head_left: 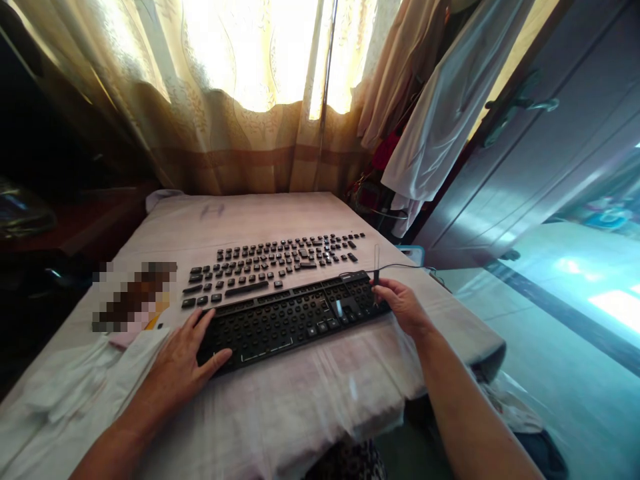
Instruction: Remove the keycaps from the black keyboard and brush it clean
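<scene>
A black keyboard [280,323] lies at a slant on the cloth-covered table, most of its keycaps off and the small key sockets showing. My left hand [187,353] holds its left end, with the thumb over the front keys and the fingers at the back edge. At the right end, my right hand [403,303] pinches a slim keycap puller [377,275] upright over the number pad. A thin clear loop rises from the tool's dark middle; its lower tip is partly hidden by my fingers. Behind the keyboard, loose black keycaps [265,260] are laid out in rows.
A pale cloth [280,213] covers the table. A crumpled white cloth [75,380] and a blurred-out item lie at the left. A thin cable [407,266] runs off the right edge. Curtains [240,147] hang behind; a door [525,133] stands at the right.
</scene>
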The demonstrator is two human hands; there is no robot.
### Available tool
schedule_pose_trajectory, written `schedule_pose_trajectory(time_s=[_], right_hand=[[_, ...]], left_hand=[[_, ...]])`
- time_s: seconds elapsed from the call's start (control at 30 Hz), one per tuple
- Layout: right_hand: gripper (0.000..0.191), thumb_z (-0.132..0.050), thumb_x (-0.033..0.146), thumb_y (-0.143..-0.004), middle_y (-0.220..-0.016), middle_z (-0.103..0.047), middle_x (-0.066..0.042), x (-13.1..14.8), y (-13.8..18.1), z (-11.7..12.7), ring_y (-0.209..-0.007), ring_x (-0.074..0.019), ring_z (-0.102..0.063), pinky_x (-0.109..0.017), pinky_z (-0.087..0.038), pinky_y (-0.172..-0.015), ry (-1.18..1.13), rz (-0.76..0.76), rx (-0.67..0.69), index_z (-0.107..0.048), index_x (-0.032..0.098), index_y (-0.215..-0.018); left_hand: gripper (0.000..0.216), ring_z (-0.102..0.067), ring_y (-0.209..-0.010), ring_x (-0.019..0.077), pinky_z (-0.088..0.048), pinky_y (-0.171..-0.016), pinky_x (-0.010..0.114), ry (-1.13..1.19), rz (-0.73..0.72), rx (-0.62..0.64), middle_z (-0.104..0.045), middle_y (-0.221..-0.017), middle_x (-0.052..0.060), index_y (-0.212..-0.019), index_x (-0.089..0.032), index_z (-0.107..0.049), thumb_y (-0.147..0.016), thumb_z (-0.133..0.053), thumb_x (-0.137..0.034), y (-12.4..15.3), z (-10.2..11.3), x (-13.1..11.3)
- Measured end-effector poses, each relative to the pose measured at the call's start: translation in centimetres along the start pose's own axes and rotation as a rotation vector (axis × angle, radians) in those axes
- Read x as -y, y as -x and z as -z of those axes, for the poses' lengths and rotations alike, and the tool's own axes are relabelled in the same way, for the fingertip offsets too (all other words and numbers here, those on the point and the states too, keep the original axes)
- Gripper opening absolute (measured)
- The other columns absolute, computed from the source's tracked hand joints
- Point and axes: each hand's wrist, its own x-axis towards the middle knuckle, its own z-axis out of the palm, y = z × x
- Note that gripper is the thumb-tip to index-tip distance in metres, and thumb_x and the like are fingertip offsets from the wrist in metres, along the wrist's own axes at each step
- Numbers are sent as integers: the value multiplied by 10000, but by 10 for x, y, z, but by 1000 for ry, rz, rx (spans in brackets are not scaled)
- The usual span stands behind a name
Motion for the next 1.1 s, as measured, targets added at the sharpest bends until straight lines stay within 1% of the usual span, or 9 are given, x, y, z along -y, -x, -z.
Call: schedule_pose_trajectory(time_s=[0.2, 0.3, 0.4, 0.5, 0.6, 0.67, 0.77, 0.87, 1.1], right_hand=[[342, -790, 432, -618, -665, -697, 3, 10, 19, -27, -555, -130, -583, -285, -515, -587, -24, -43, 143, -745, 175, -839], [351, -829, 431, -607, -683, -704, 0, 17, 25, -32, -561, -134, -612, -281, -536, -586, -32, -42, 193, -703, 182, -821], [352, -838, 427, -634, -712, -706, -4, 26, 32, -37, -601, -152, -653, -297, -566, -614, -46, 18, 170, -646, 198, -819], [313, -812, 373, -670, -780, -711, -1, 37, 44, -54, -652, -158, -680, -322, -594, -679, -103, 70, 161, -612, 215, -851], [244, -759, 315, -695, -767, -693, 12, 44, 60, -83, -658, -156, -681, -313, -596, -665, -162, 20, 295, -589, 224, -844], [231, -732, 284, -695, -772, -696, 14, 44, 68, -103, -681, -156, -686, -313, -597, -688, -180, -13, 396, -576, 228, -856], [212, -701, 267, -710, -779, -698, 15, 39, 74, -123, -697, -149, -680, -292, -582, -690, -141, -8, 465, -559, 233, -864], [176, -671, 262, -756, -816, -707, 7, 34, 76, -130, -688, -139, -671, -265, -558, -655, -18, 39, 509, -567, 232, -895], [121, -622, 205, -810, -848, -710, -2, 35, 78, -130, -701, -137, -676, -245, -561, -648, 185, 166, 544, -595, 230, -925]], left_hand=[[772, -463, -1411, 412, -414, -1123, 574, -43, 112, 6, -467, -1548, 202, -1478, -143, -465, -892, -426, -645, 10, 16, 20], [791, -466, -1394, 441, -398, -1117, 613, -90, 103, -30, -465, -1527, 253, -1441, -104, -498, -893, -422, -669, 15, 22, 20], [736, -471, -1383, 445, -382, -1117, 630, -115, -6, -110, -478, -1508, 263, -1430, -104, -514, -928, -431, -637, 18, 24, 4], [558, -504, -1372, 381, -379, -1130, 604, -74, -203, -146, -532, -1493, 187, -1409, -191, -539, -980, -458, -539, 18, 25, -23], [406, -542, -1342, 336, -372, -1141, 577, -1, -422, -100, -620, -1417, 134, -1333, -222, -605, -996, -508, -427, 13, 26, -51], [317, -575, -1298, 316, -366, -1142, 566, 63, -499, -99, -681, -1337, 102, -1257, -229, -656, -994, -533, -355, 10, 25, -66], [221, -657, -1124, 251, -411, -1104, 491, 152, -566, -134, -760, -1134, 46, -1141, -249, -713, -995, -552, -286, 6, 22, -82], [186, -675, -964, 213, -471, -1008, 428, 175, -594, -164, -768, -993, 25, -1077, -246, -736, -989, -574, -268, 7, 18, -89], [198, -670, -954, 217, -494, -962, 413, 177, -586, -160, -766, -985, 40, -1100, -219, -728, -986, -566, -233, 9, 15, -90]])
